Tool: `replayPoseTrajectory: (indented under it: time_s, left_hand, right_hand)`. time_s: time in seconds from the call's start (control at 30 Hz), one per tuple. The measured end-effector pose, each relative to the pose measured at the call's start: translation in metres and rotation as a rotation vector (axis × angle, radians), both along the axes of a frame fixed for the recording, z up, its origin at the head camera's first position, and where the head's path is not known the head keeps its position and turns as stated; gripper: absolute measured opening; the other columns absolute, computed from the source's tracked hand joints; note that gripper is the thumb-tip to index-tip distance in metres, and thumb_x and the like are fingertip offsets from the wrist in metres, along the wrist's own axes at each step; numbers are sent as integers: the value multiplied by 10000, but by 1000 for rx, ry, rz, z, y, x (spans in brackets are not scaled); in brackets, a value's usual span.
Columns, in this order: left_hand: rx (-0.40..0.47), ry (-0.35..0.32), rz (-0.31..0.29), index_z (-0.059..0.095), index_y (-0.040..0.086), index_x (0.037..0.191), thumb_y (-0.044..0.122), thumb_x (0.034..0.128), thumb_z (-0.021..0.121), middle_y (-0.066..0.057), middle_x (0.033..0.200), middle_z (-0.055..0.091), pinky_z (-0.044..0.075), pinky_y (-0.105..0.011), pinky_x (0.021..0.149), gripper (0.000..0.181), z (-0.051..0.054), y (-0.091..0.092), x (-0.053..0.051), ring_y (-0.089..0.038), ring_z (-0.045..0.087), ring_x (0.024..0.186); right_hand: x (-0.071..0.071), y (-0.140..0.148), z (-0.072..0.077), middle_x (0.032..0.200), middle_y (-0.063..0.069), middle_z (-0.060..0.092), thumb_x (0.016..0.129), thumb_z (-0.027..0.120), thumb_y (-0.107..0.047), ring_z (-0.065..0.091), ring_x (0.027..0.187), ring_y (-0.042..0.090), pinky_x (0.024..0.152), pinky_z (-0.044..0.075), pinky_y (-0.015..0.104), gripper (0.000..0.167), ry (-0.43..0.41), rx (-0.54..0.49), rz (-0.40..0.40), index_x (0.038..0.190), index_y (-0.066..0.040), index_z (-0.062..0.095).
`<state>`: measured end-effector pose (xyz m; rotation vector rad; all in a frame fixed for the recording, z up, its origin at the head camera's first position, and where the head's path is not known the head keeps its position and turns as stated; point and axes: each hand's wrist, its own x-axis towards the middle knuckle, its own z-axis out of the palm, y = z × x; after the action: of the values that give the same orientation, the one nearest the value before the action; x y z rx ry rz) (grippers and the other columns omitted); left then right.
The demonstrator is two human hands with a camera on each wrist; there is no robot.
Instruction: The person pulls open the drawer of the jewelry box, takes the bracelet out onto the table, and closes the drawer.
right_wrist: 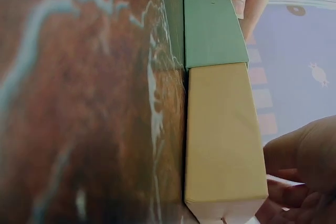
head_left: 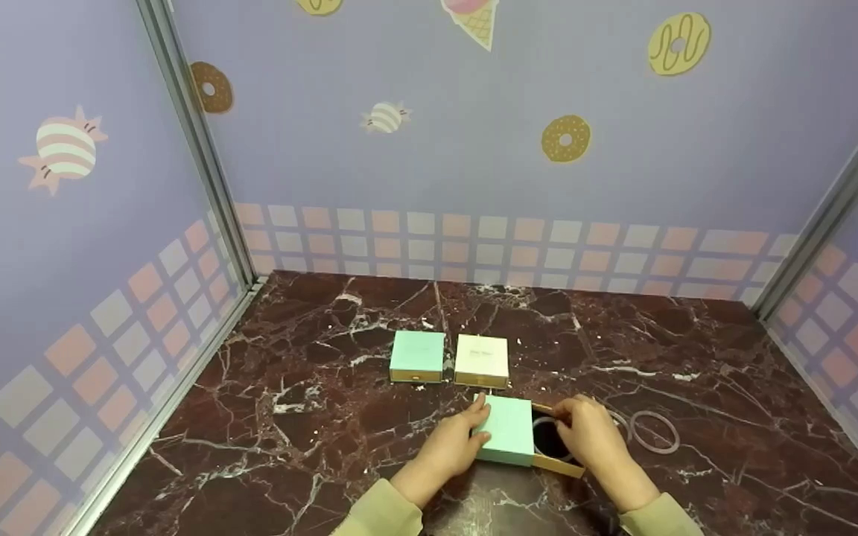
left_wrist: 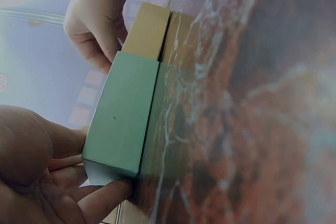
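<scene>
A mint-green drawer-style gift box [head_left: 505,428] lies on the dark marbled table, its gold drawer [right_wrist: 226,135] slid partly out to the right. My left hand [head_left: 450,443] grips the green sleeve's left end, thumb and fingers around it in the left wrist view. Inside the drawer, a pale bangle [head_left: 539,447] lies against the black lining. My right hand [head_left: 594,435] reaches over the drawer, its curled fingers and thumb pinching at the bangle's far right side. The fingertips there are partly hidden. Right of that hand lies another pale bangle [head_left: 654,432].
Behind the hands stand a closed mint-green box [head_left: 418,353] and a closed cream box [head_left: 482,357], side by side. Part of a further ring [head_left: 620,423] shows beside my right hand. Patterned panels [head_left: 474,171] enclose the table at the back and both sides.
</scene>
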<state>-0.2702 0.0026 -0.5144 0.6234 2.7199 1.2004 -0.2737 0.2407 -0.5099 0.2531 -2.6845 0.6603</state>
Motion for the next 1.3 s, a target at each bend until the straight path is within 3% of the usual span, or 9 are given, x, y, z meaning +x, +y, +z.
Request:
replayPoseTrajectory:
  time_s: [0.13, 0.3, 0.67, 0.87, 1.3]
  left_hand:
    - [-2, 0, 4, 479, 0, 1511, 130, 1018, 623, -112, 1670, 333, 410, -515, 1188, 530, 0, 0, 0, -385, 461, 1453]
    - [1, -13, 9, 475, 6, 1515, 138, 1020, 621, -100, 1675, 326, 399, -512, 1197, 533, 1, 0, 0, -379, 449, 1465]
    - [15, -58, 2, 452, 30, 1540, 143, 1026, 615, -94, 1694, 300, 425, -521, 1183, 551, 2, -1, 1, -377, 418, 1489]
    - [14, -50, 4, 458, 27, 1536, 141, 1023, 620, -96, 1690, 308, 422, -522, 1184, 550, 2, 0, 0, -379, 427, 1482]
    - [4, -37, -7, 459, 24, 1534, 149, 1019, 626, -111, 1687, 310, 442, -508, 1170, 556, 3, -1, 1, -379, 434, 1478]
  right_hand:
    - [4, 1, 4, 852, 151, 714, 795, 777, 86, 700, 848, 377, 779, 606, 513, 111, -27, 80, -1, 878, 11, 778]
    - [4, 3, 2, 856, 146, 696, 796, 761, 111, 701, 852, 379, 773, 610, 508, 139, -11, 125, 4, 878, 0, 776]
    - [-2, 6, -7, 799, 98, 699, 752, 748, 141, 714, 783, 323, 718, 617, 469, 182, 90, 50, 15, 798, -35, 759]
    - [-3, 5, -6, 806, 91, 694, 724, 732, 154, 703, 770, 302, 697, 614, 460, 209, 87, 8, 2, 818, -30, 764]
    - [-3, 6, 2, 818, 62, 653, 801, 742, 76, 608, 740, 195, 666, 554, 382, 148, 31, 8, 9, 878, -41, 788]
